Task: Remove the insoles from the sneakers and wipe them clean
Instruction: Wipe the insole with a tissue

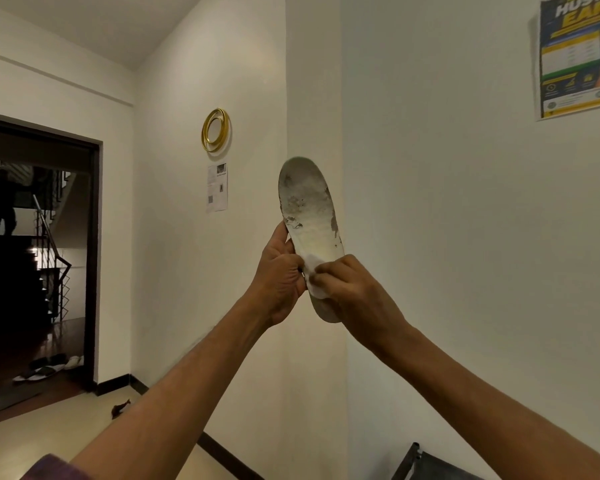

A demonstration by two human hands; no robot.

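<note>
A person's left hand (279,271) gripped a stained insole (310,216) held upright before a white wall, while the right hand (347,289) pinched a white wipe (314,271) against its heel. Dark marks remained across the forefoot; no sneakers were in view.

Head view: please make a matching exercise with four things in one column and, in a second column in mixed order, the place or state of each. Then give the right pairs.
Things:
1. insole
2. white wipe
3. gold ring
4. poster

Place or state:
A. at the top right of the view
B. gripped by the left hand, toe end up, stained
C. held by the right hand against the lower part of the insole
D. hangs above a paper sheet

Pairs: 1-B, 2-C, 3-D, 4-A
</note>
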